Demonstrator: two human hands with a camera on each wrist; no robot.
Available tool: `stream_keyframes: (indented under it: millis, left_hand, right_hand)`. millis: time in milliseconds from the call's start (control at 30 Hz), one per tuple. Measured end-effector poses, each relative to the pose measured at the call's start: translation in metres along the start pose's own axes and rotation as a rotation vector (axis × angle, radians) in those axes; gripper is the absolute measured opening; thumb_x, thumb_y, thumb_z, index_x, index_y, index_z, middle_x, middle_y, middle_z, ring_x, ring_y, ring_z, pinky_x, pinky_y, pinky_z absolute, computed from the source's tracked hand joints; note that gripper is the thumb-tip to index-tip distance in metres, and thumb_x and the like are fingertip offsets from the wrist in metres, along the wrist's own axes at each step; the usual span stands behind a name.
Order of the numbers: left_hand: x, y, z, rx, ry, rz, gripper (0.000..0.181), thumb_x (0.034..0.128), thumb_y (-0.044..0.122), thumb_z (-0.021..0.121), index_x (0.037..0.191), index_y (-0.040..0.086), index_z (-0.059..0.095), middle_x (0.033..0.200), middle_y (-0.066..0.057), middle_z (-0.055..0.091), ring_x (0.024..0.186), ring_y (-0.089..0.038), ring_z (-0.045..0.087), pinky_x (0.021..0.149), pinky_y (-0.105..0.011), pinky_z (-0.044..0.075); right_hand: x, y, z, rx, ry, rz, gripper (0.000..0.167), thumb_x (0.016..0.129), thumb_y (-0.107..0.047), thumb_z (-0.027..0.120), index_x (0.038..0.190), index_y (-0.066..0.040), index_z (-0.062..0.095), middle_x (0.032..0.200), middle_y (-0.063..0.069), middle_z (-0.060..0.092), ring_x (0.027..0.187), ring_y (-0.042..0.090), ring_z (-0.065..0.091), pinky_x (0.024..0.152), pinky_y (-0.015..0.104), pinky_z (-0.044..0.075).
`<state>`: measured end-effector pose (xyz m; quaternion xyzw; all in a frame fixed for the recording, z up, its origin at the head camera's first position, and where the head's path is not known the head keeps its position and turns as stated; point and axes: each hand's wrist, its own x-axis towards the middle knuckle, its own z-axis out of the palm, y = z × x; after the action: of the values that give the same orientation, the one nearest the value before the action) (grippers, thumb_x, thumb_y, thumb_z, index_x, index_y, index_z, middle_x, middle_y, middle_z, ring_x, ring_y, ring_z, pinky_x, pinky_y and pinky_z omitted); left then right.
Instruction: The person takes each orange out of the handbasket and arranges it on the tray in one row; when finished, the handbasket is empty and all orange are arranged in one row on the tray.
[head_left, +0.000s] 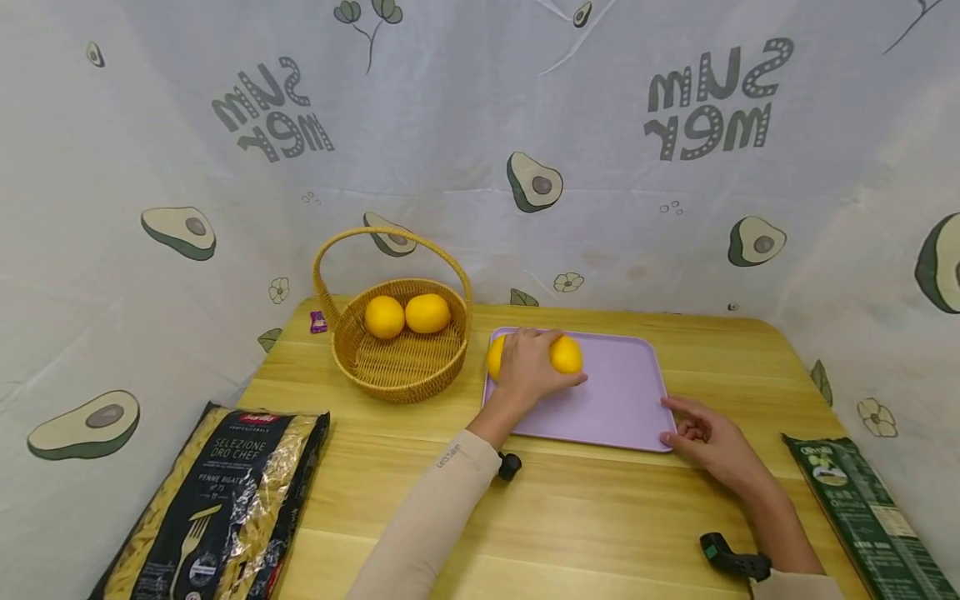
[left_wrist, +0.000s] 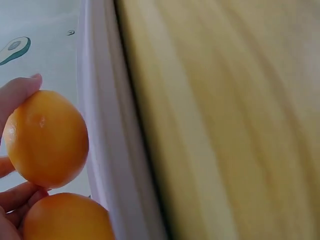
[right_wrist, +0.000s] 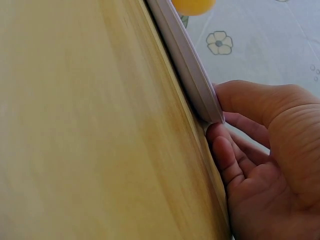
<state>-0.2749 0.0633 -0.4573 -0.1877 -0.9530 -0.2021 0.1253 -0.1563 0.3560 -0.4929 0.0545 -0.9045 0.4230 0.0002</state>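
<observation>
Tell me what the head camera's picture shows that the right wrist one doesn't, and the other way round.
Only the head view: the left hand gripping two yellow fruits, a wicker basket with two more fruits inside, a black pasta bag, a green packet and a small purple packet.

Only the right wrist view: the purple tray's outer wall, close up and side-on.

Both: the right hand at the tray's corner, the wooden table, the printed cloth and yellow fruit, though the wrist view catches just part of one.

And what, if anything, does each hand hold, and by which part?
The left hand grips a yellow fruit by its sides; the right hand holds the purple tray by its near-right corner.
</observation>
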Motion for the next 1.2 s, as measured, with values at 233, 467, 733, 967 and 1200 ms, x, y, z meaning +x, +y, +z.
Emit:
stream_keyframes:
  millis: [233,467,733,967,1200]
  left_hand:
    - [-0.003,-0.006,0.003,0.145,0.016,0.013,0.079,0.0704,0.08,0.074,0.129,0.028,0.068,0.115,0.002,0.073,0.112,-0.019,0.057,0.099,-0.035,0.044]
    - [-0.007,-0.011,0.004,0.178,0.0,0.023,0.091,0.0686,0.087,0.069,0.137,0.027,0.063,0.126,0.004,0.07,0.118,-0.019,0.055,0.104,-0.036,0.043]
    - [-0.011,-0.015,0.002,0.18,0.02,0.051,0.091,0.0686,0.086,0.071,0.136,0.026,0.063,0.129,0.005,0.069,0.121,-0.02,0.054,0.107,-0.037,0.042]
    - [-0.021,-0.018,0.001,0.159,0.041,0.072,0.088,0.0698,0.084,0.072,0.136,0.026,0.062,0.133,0.006,0.066,0.125,-0.02,0.055,0.11,-0.039,0.043]
    - [-0.023,-0.023,-0.029,0.085,0.05,0.106,0.086,0.0722,0.078,0.075,0.139,0.026,0.061,0.136,0.002,0.064,0.128,-0.023,0.054,0.112,-0.044,0.044]
  right_hand:
    - [0.001,-0.002,-0.001,-0.003,-0.005,0.008,0.06,0.096,-0.016,0.074,0.147,0.004,0.051,0.089,0.007,0.058,0.073,0.007,0.049,0.06,0.022,0.042]
    - [0.002,0.001,0.001,-0.016,-0.004,0.001,0.059,0.096,-0.014,0.074,0.147,0.004,0.051,0.089,0.006,0.058,0.073,0.007,0.049,0.06,0.022,0.043]
    - [0.001,0.002,0.003,-0.017,-0.005,0.025,0.061,0.095,-0.015,0.074,0.148,0.003,0.05,0.09,0.006,0.059,0.073,0.008,0.049,0.06,0.022,0.042]
    - [-0.002,0.003,0.003,-0.008,-0.028,0.047,0.062,0.096,-0.017,0.074,0.149,0.003,0.049,0.09,0.007,0.058,0.074,0.008,0.05,0.061,0.022,0.043]
    - [0.0,0.0,0.001,-0.033,-0.015,0.039,0.062,0.096,-0.018,0.073,0.149,0.003,0.049,0.09,0.006,0.058,0.074,0.007,0.049,0.061,0.021,0.043]
